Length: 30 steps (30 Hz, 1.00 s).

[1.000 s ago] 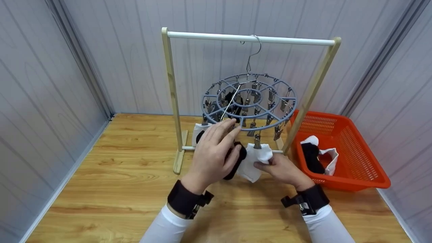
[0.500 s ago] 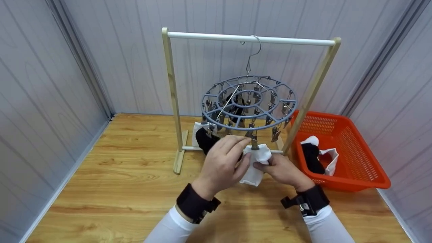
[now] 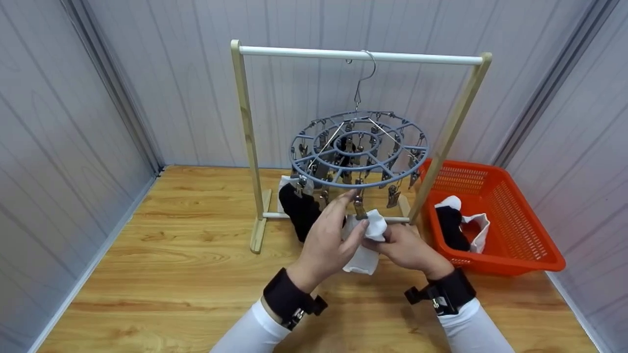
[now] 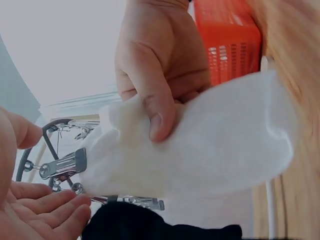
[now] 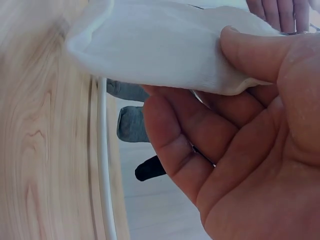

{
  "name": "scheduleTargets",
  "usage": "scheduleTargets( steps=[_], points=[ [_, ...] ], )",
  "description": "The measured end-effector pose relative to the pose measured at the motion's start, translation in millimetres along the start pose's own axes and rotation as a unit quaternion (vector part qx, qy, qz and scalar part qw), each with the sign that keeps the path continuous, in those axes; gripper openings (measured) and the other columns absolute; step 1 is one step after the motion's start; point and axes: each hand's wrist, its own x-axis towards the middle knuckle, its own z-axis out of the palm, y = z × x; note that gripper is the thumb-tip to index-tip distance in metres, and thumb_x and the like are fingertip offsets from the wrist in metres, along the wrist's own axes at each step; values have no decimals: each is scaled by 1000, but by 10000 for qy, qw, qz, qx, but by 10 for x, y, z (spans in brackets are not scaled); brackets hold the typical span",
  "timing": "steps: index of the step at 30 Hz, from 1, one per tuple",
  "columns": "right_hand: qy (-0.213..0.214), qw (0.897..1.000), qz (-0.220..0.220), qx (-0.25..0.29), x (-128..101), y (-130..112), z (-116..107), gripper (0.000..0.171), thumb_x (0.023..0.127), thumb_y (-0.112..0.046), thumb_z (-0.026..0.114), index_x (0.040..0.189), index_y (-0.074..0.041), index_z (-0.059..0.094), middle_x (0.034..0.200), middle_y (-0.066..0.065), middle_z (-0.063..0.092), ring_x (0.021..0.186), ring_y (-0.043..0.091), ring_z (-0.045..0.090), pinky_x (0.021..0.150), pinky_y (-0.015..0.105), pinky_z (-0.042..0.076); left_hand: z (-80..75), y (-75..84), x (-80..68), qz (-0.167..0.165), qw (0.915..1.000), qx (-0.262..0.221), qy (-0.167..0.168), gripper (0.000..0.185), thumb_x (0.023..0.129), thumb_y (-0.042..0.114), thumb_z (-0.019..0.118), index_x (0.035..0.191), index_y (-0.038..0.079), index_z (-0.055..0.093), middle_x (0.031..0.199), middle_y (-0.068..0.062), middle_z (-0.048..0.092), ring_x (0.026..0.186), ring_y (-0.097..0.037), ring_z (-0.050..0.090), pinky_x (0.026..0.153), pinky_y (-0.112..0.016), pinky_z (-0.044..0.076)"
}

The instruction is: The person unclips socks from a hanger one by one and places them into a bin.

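A white sock (image 3: 362,261) hangs from a metal clip (image 3: 359,208) at the front of the round grey drying hanger (image 3: 373,184). My right hand (image 3: 409,247) pinches the sock just below its clipped end, thumb on one face and fingers behind. My left hand (image 3: 324,245) is beside the clip, thumb and fingers apart on either side of it. In the left wrist view, the clip (image 4: 62,165) bites the sock's edge, and the left fingers (image 4: 55,210) are extended near it without gripping. A black sock (image 3: 299,211) hangs to the left, partly behind the left hand.
A wooden rack with a white bar (image 3: 304,52) carries the hanger. An orange basket (image 3: 520,262) at right holds black and white socks (image 3: 452,228). Grey socks (image 5: 132,124) hang beyond the right hand in the right wrist view. Several unused clips dangle from the hanger.
My left hand has moved right and down from the hanger's rim to the clip with the white sock. The hanger has turned slightly, carrying that clip left. My right hand keeps its pinch.
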Motion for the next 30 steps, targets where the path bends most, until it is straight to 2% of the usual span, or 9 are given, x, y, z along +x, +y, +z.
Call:
scheduleTargets(
  steps=[3,5,10,14,20,27,30],
  points=[
    [-95,9999,-42,39,1,-24,20,34,110,-27,73,136,-5,76,130,11,79,116,25,74,98,45,63,-21,3,3,-484,9972,-531,-219,57,114,23,66,160,-7,50,160,-22,58,149,-31,57,124,-43,47],
    [-171,9997,-88,115,0,-36,31,35,110,-25,72,137,-3,75,129,11,79,115,25,74,97,41,63,-35,2,10,-807,9913,-997,-286,56,115,23,65,162,-4,50,157,-19,61,144,-28,60,121,-43,50],
    [-329,9983,-219,420,1,-55,51,38,111,-22,71,142,-1,71,132,14,77,117,27,74,98,37,62,-63,-1,48,-1366,9648,-2238,-210,50,115,18,65,159,-3,54,140,-16,70,127,-28,69,111,-44,56],
    [-387,9979,-212,465,-2,-60,55,38,111,-22,70,143,-1,71,134,14,77,120,27,73,101,40,61,-85,-7,73,-1598,9481,-2749,-73,47,113,14,66,155,-5,56,131,-17,74,120,-29,73,106,-40,58],
    [-383,9984,-151,390,-4,-73,54,36,111,-23,71,141,-3,74,134,11,77,119,25,73,104,50,61,-100,-31,82,-1783,9351,-3063,61,44,112,12,68,151,-7,61,121,-17,78,111,-28,75,97,-32,60],
    [-300,9991,-158,239,-9,-81,56,31,109,-23,74,130,-1,78,122,10,80,107,23,74,94,38,63,-91,-45,87,-1854,9334,-3064,233,33,109,10,72,138,-6,73,121,-17,79,107,-25,78,94,-33,64],
    [-252,9993,-114,251,-11,-82,52,30,109,-23,74,129,-1,79,122,10,81,107,22,74,94,38,63,-87,-56,88,-1879,9334,-3036,360,29,108,10,74,132,-4,77,120,-14,80,105,-23,78,92,-32,64]
  ],
)
